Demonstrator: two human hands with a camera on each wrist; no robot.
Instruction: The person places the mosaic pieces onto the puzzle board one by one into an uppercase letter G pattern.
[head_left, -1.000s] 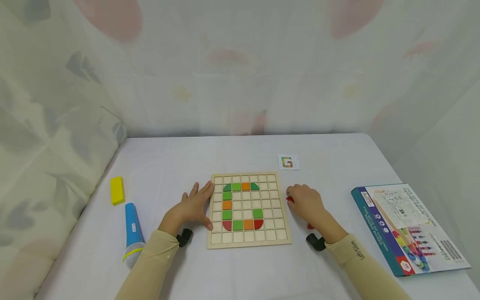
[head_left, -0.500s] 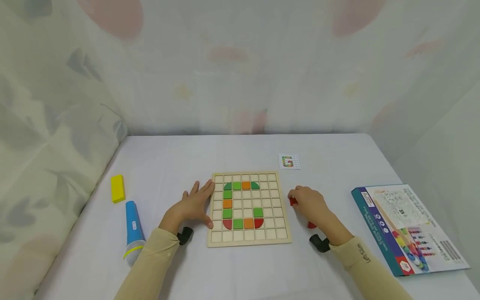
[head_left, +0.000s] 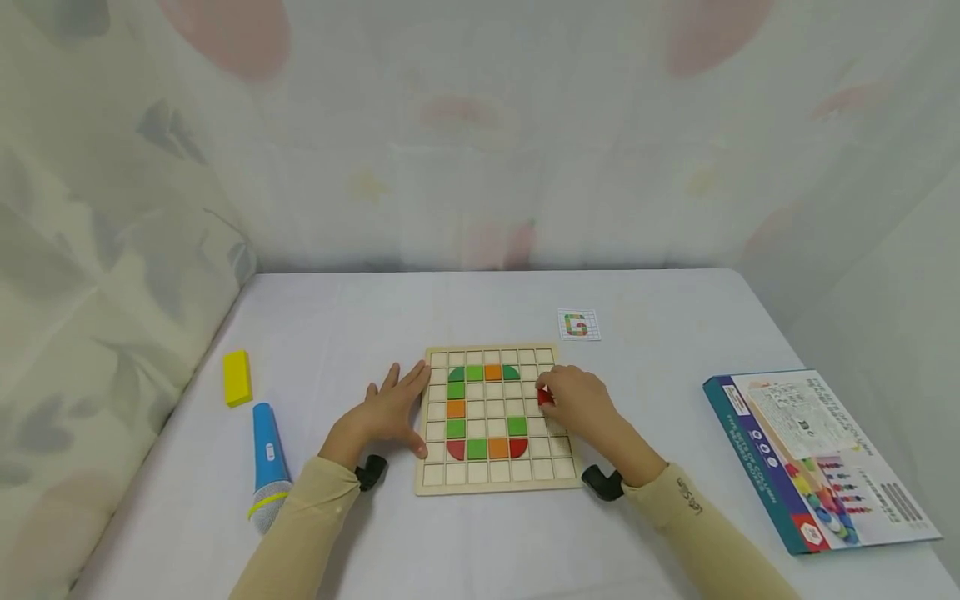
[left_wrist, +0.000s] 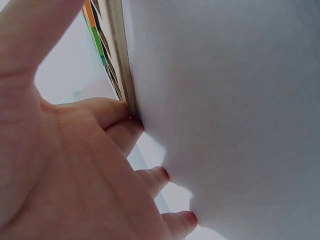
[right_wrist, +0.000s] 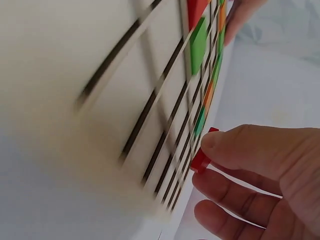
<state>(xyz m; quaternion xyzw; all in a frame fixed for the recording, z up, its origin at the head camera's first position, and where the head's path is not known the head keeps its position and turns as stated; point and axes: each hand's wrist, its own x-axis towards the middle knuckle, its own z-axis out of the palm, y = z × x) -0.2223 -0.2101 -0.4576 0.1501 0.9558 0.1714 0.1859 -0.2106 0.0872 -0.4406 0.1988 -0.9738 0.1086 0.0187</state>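
A wooden grid board (head_left: pixel 498 489) lies on the table, with green, orange and red tiles set in its cells in a G-like curve. My left hand (head_left: pixel 382 417) rests at the board's left edge with fingers spread and straight; the left wrist view shows its fingertips against the wooden side (left_wrist: pixel 125 60). Over the board's right-hand columns, my right hand (head_left: pixel 585 406) pinches a red tile (head_left: pixel 544 397) between thumb and fingers. In the right wrist view this tile (right_wrist: pixel 201 159) is held tilted above the grid. A green tile (head_left: pixel 517 426) sits in a cell to its lower left.
Behind the board lies a small card (head_left: pixel 578 325) printed with a coloured G pattern. At the right is a flat toy box (head_left: pixel 821 458). A blue toy microphone (head_left: pixel 268 467) and a yellow block (head_left: pixel 237 377) lie at the left.
My right hand has picked up the red tile beside the board and carried it left over the board's right columns. My left hand has stayed at the left edge.
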